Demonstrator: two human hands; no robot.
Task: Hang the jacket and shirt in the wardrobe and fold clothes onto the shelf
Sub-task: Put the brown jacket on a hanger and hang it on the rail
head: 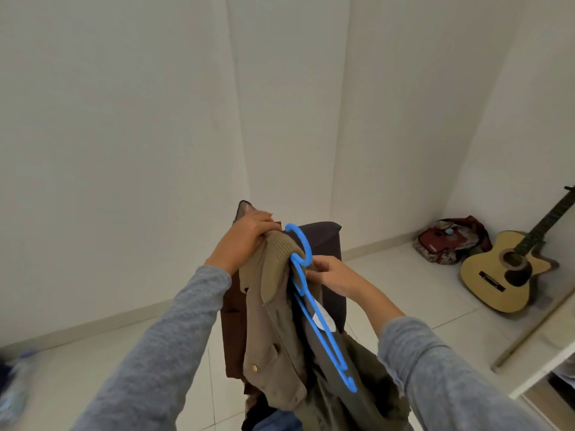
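Above the dark chair (323,241), left hand (245,241) clamps the soft, floppy jacket (280,321) collar; right hand (333,275) pinches the stiff hanger (314,309) neck.

Hanger (314,309): bright blue plastic, uniform.
Jacket (280,331): khaki-olive, plain; ribbed tan collar band at top; one gold-coloured snap on the pocket flap; white label patch inside.
Second garment (231,334) behind it: dark brown, plain.
Chair back (323,237): very dark, near black with a purplish cast.
Sleeves (174,346): heathered grey knit, both arms.
Walls (124,119): off-white; floor tiles (389,275) white with pale grout lines; skirting beige.
Guitar (504,272): honey-yellow top, dark neck and bridge, dark rim.
Bag (448,241) in the corner: red and maroon, possibly patterned; too small to confirm.
Blurred object (15,387) at the lower left: pale blue.
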